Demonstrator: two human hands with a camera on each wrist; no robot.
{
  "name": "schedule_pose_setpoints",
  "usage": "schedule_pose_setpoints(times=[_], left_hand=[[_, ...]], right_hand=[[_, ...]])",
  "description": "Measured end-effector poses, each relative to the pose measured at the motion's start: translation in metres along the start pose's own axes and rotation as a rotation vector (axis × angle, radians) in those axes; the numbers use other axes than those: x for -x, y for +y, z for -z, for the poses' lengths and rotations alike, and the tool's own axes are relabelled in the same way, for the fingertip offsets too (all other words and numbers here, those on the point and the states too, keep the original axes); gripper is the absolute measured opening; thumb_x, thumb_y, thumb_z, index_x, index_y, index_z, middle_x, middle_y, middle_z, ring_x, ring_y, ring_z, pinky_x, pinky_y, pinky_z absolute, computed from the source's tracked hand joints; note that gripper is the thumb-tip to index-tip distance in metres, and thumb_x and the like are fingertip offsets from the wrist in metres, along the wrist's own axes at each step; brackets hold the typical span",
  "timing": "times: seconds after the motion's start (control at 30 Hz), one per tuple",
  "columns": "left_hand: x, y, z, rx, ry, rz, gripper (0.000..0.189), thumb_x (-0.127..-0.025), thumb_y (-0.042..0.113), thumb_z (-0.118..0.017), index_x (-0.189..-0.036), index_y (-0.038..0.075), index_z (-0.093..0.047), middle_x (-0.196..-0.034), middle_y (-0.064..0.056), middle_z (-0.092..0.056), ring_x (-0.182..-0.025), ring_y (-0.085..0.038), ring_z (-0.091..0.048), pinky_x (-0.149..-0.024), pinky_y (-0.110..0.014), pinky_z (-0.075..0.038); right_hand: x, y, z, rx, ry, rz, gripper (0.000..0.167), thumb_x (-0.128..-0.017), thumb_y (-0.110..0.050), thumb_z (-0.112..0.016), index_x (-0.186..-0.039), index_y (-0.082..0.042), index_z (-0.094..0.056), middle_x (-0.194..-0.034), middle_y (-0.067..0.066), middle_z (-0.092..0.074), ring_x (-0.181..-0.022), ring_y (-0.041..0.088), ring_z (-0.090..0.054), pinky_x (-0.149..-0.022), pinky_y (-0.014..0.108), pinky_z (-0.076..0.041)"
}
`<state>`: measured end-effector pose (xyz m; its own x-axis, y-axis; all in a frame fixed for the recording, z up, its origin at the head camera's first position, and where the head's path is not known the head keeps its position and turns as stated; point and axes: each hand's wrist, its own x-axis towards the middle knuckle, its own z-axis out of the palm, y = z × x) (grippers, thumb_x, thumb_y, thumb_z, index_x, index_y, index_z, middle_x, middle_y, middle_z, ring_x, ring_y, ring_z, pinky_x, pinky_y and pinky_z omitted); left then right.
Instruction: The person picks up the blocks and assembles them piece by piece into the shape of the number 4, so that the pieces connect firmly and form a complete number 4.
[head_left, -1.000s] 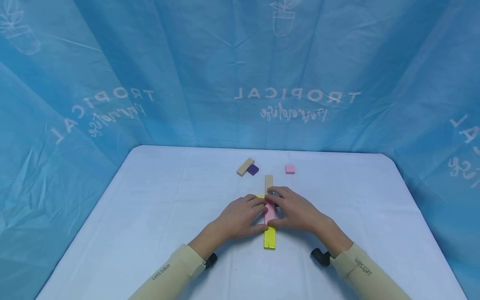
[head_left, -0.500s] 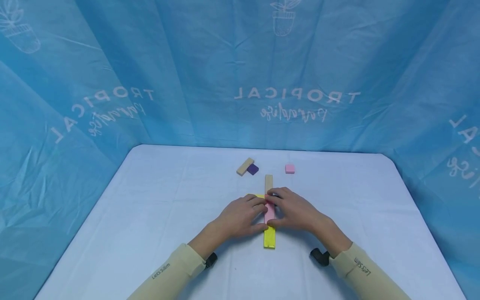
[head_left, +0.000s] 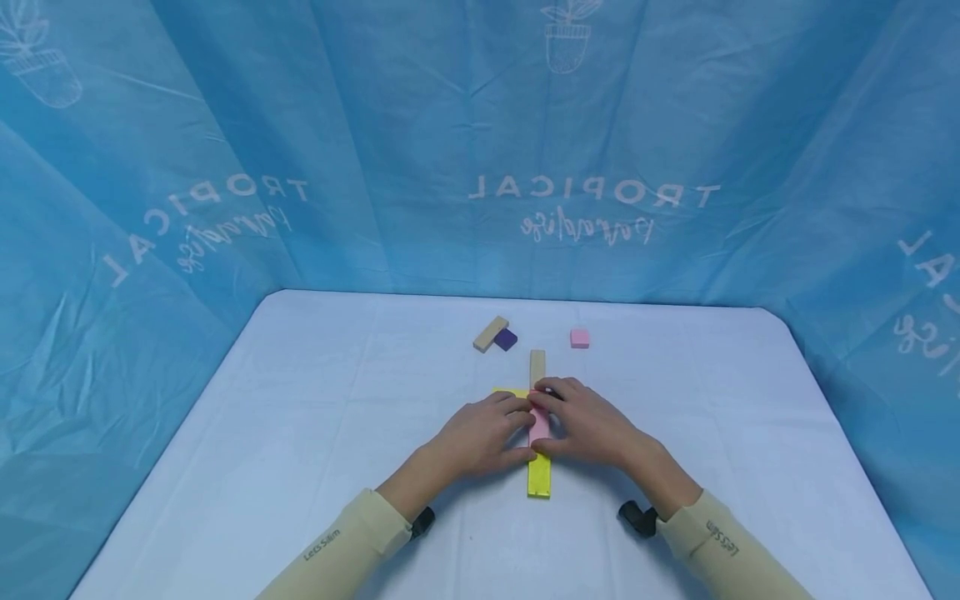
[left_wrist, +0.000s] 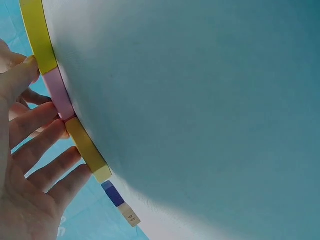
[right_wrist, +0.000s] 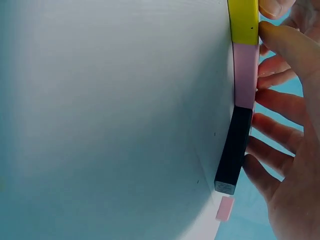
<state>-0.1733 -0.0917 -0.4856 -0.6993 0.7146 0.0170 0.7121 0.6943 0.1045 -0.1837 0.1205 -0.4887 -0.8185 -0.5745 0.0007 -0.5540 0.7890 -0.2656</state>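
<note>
Flat wooden blocks lie in a cross-like layout on the white table. A yellow block (head_left: 539, 477) forms its near end, with a pink block (head_left: 538, 429) beyond it and a plain wood block (head_left: 537, 367) farthest away. Another yellow block (left_wrist: 90, 152) sticks out to the left, a black block (right_wrist: 234, 150) to the right. My left hand (head_left: 480, 437) rests its fingertips along the left yellow block and the pink one. My right hand (head_left: 600, 425) touches the black and pink blocks from the other side. Both thumbs meet near the pink-yellow joint. Fingers partly cover a reddish piece at the crossing.
Farther back, a plain wood block (head_left: 491, 334) lies against a purple block (head_left: 506, 339). A small pink block (head_left: 580, 338) sits to their right. The white tabletop (head_left: 337, 375) ends at a blue printed curtain (head_left: 420, 233).
More of the left yellow block shows past my left fingers, farther to the left. My right hand has shifted very slightly left and down; the other blocks look unmoved.
</note>
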Motion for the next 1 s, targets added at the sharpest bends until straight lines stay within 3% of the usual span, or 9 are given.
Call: schedule_pose_setpoints(times=[0.27,1.0], left_hand=[[0.0012,0.0,0.0008,-0.005,0.016,-0.004,0.055,-0.088,0.057,-0.059,-0.13,0.021,-0.06,-0.138,0.003,-0.052,-0.13,-0.016,-0.042,-0.099,-0.038,-0.043],[0.0019,0.0003,0.0002,0.013,0.009,-0.005,0.055,-0.089,0.055,-0.059,-0.131,0.02,-0.06,-0.138,0.003,-0.051,-0.13,-0.017,-0.041,-0.101,-0.038,-0.042]], right_hand=[[0.0014,-0.0024,-0.0014,-0.002,0.033,0.008,0.071,-0.079,-0.058,-0.069,-0.139,-0.024,-0.053,-0.143,0.0,-0.043,-0.127,0.019,-0.038,-0.097,0.039,-0.044],[0.0032,-0.0029,-0.0052,0.076,0.027,0.016,0.073,-0.08,-0.061,-0.065,-0.141,-0.024,-0.05,-0.145,-0.001,-0.041,-0.121,0.018,-0.038,-0.096,0.036,-0.045]])
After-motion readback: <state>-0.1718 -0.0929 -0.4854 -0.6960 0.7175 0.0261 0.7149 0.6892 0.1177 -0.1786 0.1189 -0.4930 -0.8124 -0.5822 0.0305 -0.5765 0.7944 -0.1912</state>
